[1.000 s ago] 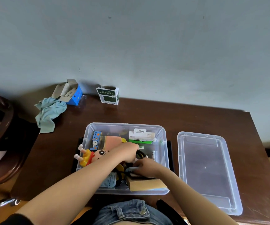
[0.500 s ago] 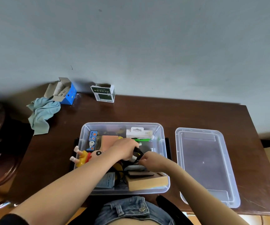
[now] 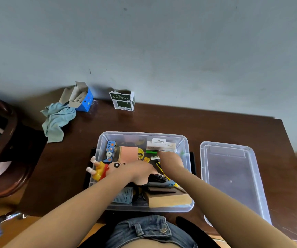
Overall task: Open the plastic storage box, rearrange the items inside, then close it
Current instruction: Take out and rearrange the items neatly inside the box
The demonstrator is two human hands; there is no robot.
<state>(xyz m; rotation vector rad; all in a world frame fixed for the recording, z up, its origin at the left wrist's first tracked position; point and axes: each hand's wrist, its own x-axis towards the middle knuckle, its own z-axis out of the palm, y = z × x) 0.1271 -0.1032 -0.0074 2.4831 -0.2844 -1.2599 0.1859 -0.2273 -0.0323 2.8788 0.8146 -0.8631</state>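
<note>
From the head camera, a blue carton (image 3: 83,100), a green-and-white carton (image 3: 123,101) and a crumpled cloth (image 3: 57,120) sat along the table's (image 3: 162,122) far edge. The storage box (image 3: 142,136) stood open at centre, long axis left to right, its lid (image 3: 230,178) just beside it on the right. Both forearms crossed over the contents. The left hand (image 3: 140,173) and right hand (image 3: 171,159) reached inside; neither grip could be made out.
</note>
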